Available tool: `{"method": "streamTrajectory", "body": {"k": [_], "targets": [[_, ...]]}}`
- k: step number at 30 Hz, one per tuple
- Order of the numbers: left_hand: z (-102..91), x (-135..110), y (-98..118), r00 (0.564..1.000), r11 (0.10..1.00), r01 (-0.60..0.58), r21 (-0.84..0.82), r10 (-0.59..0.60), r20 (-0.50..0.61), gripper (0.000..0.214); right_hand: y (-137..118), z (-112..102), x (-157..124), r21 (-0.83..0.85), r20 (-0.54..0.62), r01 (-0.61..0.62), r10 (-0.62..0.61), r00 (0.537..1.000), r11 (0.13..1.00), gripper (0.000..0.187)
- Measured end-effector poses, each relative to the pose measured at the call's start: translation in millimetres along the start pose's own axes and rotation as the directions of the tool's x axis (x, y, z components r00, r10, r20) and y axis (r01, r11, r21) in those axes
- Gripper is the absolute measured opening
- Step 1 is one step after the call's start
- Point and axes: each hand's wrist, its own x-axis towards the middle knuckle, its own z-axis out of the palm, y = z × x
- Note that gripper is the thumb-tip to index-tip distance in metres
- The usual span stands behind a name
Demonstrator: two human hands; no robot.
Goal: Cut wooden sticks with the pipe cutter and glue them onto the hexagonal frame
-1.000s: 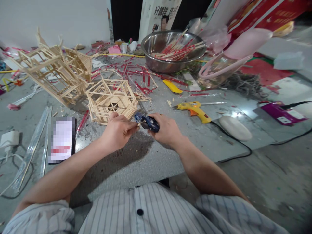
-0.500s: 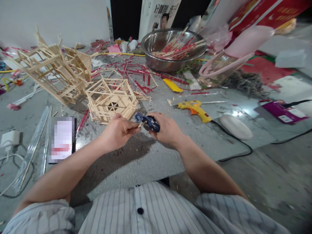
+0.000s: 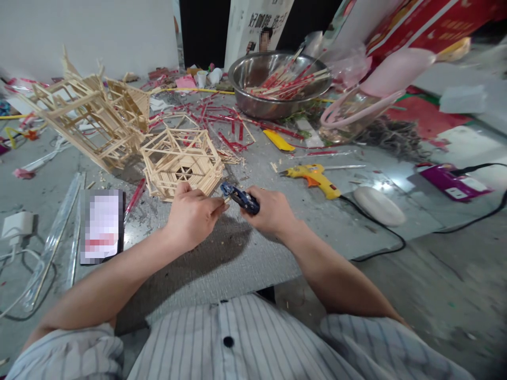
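Note:
My left hand (image 3: 193, 214) is closed in a pinch on a short wooden stick whose tip (image 3: 226, 200) pokes out toward the right. My right hand (image 3: 270, 211) grips a dark blue cutter (image 3: 240, 197), and its jaws meet the stick's tip. Both hands hover just above the grey table (image 3: 222, 253), close in front of a hexagonal stick frame (image 3: 180, 161).
A larger stick structure (image 3: 85, 119) lies at the back left. A steel bowl (image 3: 273, 79) holds red and wooden sticks. A yellow glue gun (image 3: 315, 177) with a black cord lies to the right. A phone (image 3: 101, 226) and a white charger (image 3: 16, 226) rest on the left.
The hands have stayed together on the stick and cutter; the cutter has tilted slightly. The view has shifted a little.

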Motion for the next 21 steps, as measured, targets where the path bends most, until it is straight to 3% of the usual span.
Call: {"method": "streamTrajectory", "body": {"k": [9, 21], "targets": [[3.3, -1.2, 0.4, 1.0, 0.997, -0.005, 0.072, 0.006, -0.013, 0.031, -2.7, -2.5, 0.5, -0.036, 0.028, -0.051, 0.052, 0.998, 0.998, 0.02], [4.9, 0.2, 0.7, 0.998, 0.993, 0.034, 0.115, -0.027, -0.058, 0.032, -5.0, -1.8, 1.7, -0.07, 0.003, -0.075, 0.076, 0.997, 0.995, 0.026]]}}
